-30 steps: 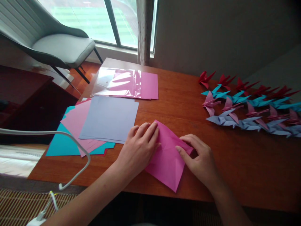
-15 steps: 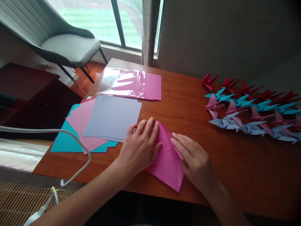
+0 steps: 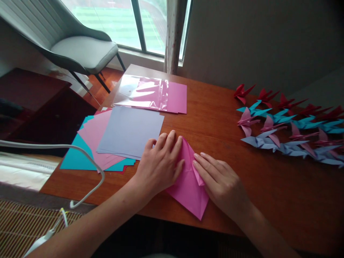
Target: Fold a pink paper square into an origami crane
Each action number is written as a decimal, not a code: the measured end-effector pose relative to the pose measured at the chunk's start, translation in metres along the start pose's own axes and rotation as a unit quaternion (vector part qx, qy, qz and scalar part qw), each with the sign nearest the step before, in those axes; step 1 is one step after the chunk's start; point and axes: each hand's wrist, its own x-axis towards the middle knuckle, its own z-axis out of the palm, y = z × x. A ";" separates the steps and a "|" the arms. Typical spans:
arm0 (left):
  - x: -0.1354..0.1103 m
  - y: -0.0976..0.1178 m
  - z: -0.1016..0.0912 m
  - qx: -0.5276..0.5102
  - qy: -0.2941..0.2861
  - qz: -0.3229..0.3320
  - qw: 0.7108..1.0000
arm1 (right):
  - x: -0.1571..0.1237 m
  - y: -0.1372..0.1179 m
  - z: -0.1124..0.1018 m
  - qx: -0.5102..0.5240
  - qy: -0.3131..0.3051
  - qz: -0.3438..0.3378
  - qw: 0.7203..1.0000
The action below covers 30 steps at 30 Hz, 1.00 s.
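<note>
A pink sheet of origami paper (image 3: 189,190), partly folded, lies on the wooden table (image 3: 212,125) with one corner towards me. My left hand (image 3: 161,163) rests over its left side, fingers spread and palm down, holding it against the tabletop. On the right edge, my right hand (image 3: 221,182) keeps its fingers together and turns a narrow flap inward; the thumb is hidden beneath. Creases run across the paper's middle.
Rows of folded paper cranes (image 3: 285,143) in red, blue, pink and lavender stand at right. Lavender sheets (image 3: 131,130) overlap pink and turquoise ones (image 3: 76,154) at left. Behind them lies a clear plastic sleeve (image 3: 142,91). A white cable (image 3: 88,161) loops over the left edge.
The flap on the pink paper's right side is folded further inward, and my right fingers have moved slightly left with it. My left hand stays on the paper. The view has shifted slightly.
</note>
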 end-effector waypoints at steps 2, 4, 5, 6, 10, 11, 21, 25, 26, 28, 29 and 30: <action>0.001 -0.001 -0.001 0.004 -0.003 0.002 1.000 | 0.000 0.000 0.000 -0.001 0.000 -0.001 1.000; 0.002 -0.003 -0.002 0.008 -0.006 0.007 1.000 | 0.000 0.000 0.001 -0.002 -0.001 -0.004 1.000; 0.002 -0.003 -0.002 0.009 -0.007 0.009 1.000 | 0.000 0.000 0.001 -0.003 0.001 -0.007 1.000; 0.002 -0.004 -0.002 0.010 -0.009 0.011 1.000 | 0.000 0.000 0.001 -0.004 0.002 -0.012 1.000; 0.002 -0.005 -0.002 0.013 -0.011 0.016 1.000 | -0.001 0.000 0.000 -0.004 -0.001 -0.034 0.999; 0.002 -0.005 -0.001 0.013 -0.009 0.016 1.000 | 0.000 0.001 0.000 -0.004 -0.003 -0.039 0.999; 0.001 -0.005 0.000 0.013 -0.011 0.016 1.000 | 0.002 0.003 0.000 0.004 -0.013 -0.062 0.998; 0.001 -0.005 0.000 0.013 -0.008 0.015 1.000 | 0.001 0.004 0.001 0.013 -0.016 -0.065 0.998; 0.000 -0.005 0.000 0.015 -0.009 0.014 1.000 | 0.000 0.004 0.002 0.015 -0.017 -0.063 0.998; 0.000 -0.005 0.000 0.016 -0.015 0.015 1.000 | -0.001 0.004 0.002 0.019 -0.020 -0.058 0.998; 0.001 -0.005 0.000 0.016 -0.017 0.015 1.000 | -0.001 0.004 0.002 0.021 -0.020 -0.056 0.998; 0.001 -0.005 0.000 0.015 -0.019 0.015 1.000 | -0.002 0.004 0.003 0.022 -0.019 -0.054 0.998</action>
